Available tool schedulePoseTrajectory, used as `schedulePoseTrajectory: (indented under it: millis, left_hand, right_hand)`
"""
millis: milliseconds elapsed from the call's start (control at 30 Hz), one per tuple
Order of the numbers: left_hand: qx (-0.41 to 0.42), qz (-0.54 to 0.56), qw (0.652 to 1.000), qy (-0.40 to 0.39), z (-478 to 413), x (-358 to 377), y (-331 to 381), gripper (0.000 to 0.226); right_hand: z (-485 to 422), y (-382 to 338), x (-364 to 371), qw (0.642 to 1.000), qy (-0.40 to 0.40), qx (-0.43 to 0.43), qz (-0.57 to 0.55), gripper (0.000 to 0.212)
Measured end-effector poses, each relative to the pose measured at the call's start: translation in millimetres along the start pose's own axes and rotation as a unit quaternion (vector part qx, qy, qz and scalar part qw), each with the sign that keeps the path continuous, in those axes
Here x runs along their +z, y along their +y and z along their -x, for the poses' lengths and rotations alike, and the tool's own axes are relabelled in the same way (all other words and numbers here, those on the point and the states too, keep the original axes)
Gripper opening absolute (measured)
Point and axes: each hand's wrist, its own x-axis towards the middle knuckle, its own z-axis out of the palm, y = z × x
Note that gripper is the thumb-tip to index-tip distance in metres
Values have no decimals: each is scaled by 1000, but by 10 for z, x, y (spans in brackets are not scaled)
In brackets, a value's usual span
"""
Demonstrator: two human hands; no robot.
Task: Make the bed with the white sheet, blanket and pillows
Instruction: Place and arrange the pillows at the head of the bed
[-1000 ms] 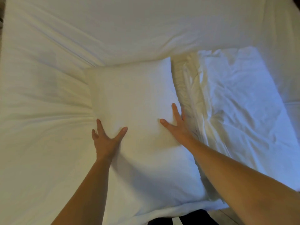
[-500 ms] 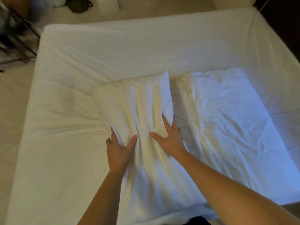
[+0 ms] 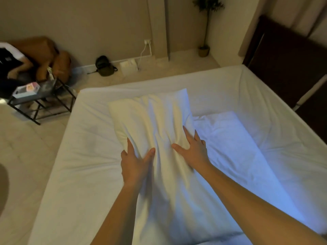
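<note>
Pillow (image 3: 154, 119) looks soft, light, squashy: left hand (image 3: 134, 164) and right hand (image 3: 193, 153) press it with straight, spread fingers (image 3: 188, 137); better gripped at its ends.

At your 10 o'clock a black-framed desk (image 3: 44, 86) carries a pale box (image 3: 26, 89), with a brown armchair (image 3: 44, 50) beyond it. At 11, a dark bag (image 3: 104, 66) lies on the floor near a wall socket (image 3: 147, 41). At 1 you have a potted plant (image 3: 203, 50), and at 2 a dark wooden panel (image 3: 286, 64).

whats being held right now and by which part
The pillow, squeezed across its middle between the left hand and the right hand, straight fingers pressing its two long sides.
</note>
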Motion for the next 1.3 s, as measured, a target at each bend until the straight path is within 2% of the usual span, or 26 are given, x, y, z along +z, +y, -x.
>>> schedulePoseTrajectory:
  millis: [167,433,600,833,1300]
  left_hand:
    - [26,9,1000,4,551,598,687,108]
    - [62,59,996,0,1563,2117,1741,101]
    - [83,64,994,-13,1918,2946,2256,97]
    - [48,57,996,-45,1871,3961,2629,98]
    - [72,17,996,-46,1048,5996,3391,97]
  right_hand:
    - [149,559,-935,1000,21,-10,5,87]
    - [327,1926,-2566,997,62,2,50,86]
    - [280,2663,-3341,996,74,22,35,86]
    - [-113,3499,-3812,993,87,55,56,85]
    - [-1641,5094,-4491,992,65,105,33,85]
